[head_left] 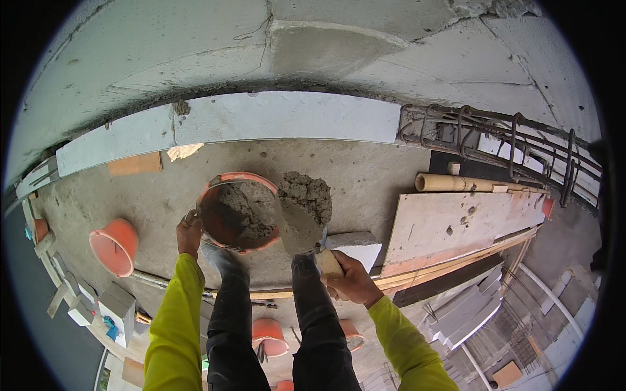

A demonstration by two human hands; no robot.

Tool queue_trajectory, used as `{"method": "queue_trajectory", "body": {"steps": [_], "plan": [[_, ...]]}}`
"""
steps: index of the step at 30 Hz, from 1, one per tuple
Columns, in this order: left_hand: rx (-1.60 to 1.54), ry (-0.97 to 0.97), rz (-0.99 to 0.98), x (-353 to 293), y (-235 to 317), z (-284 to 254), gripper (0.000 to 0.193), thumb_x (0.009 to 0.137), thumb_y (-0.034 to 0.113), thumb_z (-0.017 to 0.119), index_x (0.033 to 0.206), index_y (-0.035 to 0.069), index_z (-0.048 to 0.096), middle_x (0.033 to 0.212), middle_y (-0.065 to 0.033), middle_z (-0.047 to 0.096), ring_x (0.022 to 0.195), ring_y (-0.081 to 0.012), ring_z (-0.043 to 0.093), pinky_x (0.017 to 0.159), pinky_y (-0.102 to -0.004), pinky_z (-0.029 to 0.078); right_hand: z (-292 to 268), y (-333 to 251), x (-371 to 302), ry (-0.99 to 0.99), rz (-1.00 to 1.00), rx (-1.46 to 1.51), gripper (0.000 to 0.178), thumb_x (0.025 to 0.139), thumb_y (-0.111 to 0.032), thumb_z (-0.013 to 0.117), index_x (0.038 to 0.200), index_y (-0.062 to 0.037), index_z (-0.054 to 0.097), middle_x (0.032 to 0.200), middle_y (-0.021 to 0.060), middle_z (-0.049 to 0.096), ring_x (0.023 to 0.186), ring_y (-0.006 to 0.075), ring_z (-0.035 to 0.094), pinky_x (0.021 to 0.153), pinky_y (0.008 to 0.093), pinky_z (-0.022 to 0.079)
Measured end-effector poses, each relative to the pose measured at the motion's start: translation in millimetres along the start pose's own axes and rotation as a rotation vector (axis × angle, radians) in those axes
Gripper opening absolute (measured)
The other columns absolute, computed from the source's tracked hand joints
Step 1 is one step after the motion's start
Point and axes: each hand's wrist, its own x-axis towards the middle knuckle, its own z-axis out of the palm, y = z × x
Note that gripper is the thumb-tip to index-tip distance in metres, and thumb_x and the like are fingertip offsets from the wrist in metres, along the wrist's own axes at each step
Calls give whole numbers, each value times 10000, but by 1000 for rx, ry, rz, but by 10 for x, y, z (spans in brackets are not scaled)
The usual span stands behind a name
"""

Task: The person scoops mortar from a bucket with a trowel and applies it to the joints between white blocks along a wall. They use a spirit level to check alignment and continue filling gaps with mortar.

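Mortar (pixel 257 210) in bucket (pixel 242 176), trowel (pixel 297 229) just right, board (pixel 450 220) farther right, second bucket (pixel 128 236) left.

Bare hands and forearms of the worker, seen from above. The left forearm (pixel 175 320), in a yellow sleeve, rises steeply from the lower edge, inclined slightly inward; its wrist (pixel 189 251) is nearly straight. The left grip (pixel 190 230) is bent at the knuckles, the fingers hooked and closed. The right forearm (pixel 405 347), likewise sleeved, slants up and to the left. The right grip (pixel 352 280) is clenched, fingers wrapped around. The two are well apart, the left reaching farther forward. Between the forearms stand the left leg (pixel 233 319) and right leg (pixel 317 313), in dark trousers.
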Motion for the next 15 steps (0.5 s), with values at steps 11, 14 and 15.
{"method": "queue_trajectory", "body": {"steps": [11, 14, 15], "plan": [[575, 247, 121, -347, -244, -32, 756, 814, 130, 630, 1484, -76, 346, 1297, -328, 572, 1151, -404, 612, 984, -425, 491, -733, -1488, 187, 249, -210, 175, 217, 887, -156, 656, 1051, -25, 598, 787, 52, 603, 554, 141, 597, 440, 291, 474], [580, 244, 118, -486, -289, -71, 761, 815, 133, 639, 1488, -66, 345, 1298, -324, 572, 1154, -401, 609, 982, -428, 491, -922, -1828, 391, 249, -186, 184, 234, 870, -198, 643, 1018, -23, 600, 802, 66, 615, 555, 155, 597, 442, 301, 471], [586, 242, 118, -520, -309, -84, 761, 815, 132, 642, 1488, -65, 345, 1298, -322, 573, 1153, -402, 608, 982, -429, 491, -970, -1931, 450, 243, -165, 209, 252, 863, -212, 637, 1024, -22, 595, 805, 72, 620, 555, 159, 596, 442, 305, 467]]}}
